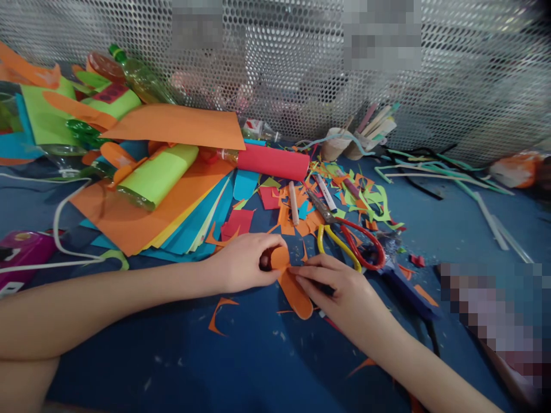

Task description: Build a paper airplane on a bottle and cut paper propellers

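Between my two hands is an orange paper strip (296,295) with a rounded lower end, its upper end folded or curled over. My left hand (241,261) grips the upper end, thumb and fingers curved around it. The fingertips of my right hand (338,284) are pinched together on the strip's right edge, near the fold. Just beyond my right hand lie scissors (364,244) with red and yellow handles. Curved orange offcuts (219,315) lie on the blue table (206,367) near my left wrist.
Stacked coloured paper (172,235) and paper-wrapped bottles (159,175) crowd the left. Paper scraps (301,212) and markers (326,192) lie ahead. A dark blue tool (408,292) with a black cord is right. Cups (336,143) of sticks stand by the perforated metal screen (284,74).
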Demonstrator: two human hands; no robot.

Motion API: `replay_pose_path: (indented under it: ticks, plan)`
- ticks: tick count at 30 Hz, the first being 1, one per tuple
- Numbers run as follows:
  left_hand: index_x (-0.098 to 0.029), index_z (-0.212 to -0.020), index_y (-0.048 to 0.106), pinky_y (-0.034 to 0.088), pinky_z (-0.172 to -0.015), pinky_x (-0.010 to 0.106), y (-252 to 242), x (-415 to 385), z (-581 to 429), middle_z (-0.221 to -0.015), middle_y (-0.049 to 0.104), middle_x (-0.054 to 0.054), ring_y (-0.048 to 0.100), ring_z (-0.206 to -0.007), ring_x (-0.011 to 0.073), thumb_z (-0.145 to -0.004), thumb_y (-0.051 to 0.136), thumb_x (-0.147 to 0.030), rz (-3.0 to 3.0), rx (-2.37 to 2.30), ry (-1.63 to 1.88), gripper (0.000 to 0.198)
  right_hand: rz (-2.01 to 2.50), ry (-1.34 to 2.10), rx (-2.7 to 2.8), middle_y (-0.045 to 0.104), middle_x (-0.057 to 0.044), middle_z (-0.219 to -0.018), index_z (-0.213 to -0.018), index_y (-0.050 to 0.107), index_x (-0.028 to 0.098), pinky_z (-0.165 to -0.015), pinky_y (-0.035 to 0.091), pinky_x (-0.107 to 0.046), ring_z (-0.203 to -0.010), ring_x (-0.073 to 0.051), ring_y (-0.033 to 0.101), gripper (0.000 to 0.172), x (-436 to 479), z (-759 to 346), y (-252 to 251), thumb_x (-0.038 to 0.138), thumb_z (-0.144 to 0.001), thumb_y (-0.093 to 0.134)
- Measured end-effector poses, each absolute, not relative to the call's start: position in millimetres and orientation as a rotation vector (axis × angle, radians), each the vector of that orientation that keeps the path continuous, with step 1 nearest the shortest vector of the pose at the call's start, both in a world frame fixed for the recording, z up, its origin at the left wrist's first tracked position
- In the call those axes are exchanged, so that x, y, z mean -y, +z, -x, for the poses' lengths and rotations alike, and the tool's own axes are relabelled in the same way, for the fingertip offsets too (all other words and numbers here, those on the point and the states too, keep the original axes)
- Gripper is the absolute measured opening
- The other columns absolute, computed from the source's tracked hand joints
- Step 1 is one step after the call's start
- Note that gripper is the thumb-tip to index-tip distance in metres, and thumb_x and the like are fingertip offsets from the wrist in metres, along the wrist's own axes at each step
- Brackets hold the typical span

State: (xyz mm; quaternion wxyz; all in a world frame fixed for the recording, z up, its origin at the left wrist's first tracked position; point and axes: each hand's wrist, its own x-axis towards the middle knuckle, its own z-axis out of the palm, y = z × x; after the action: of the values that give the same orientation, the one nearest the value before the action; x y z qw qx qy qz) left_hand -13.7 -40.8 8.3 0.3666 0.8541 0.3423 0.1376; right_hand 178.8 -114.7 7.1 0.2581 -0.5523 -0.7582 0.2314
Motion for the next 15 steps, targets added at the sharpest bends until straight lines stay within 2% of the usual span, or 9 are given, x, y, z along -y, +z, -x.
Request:
replay_pose_path:
  ticks: [15]
  plan:
    - [-0.019, -0.097, 0.055, 0.038, -0.055, 0.024, 10.0, 40.3, 13.7, -0.078, 0.058, 0.001, 0.053, -0.065, 0.0143, -0.072, 0.058, -0.027, -2.260, -0.890, 0.329, 0.026, 1.457, 0.631, 2.100, 0.063, -0.007, -0.092, -0.096, 0.069, 0.022, -0.071, 0.054, -0.027, -0.080, -0.015, 0.064, 0.024, 113.4, -177.4, 11.2, 0.017, -0.085, 0.048]
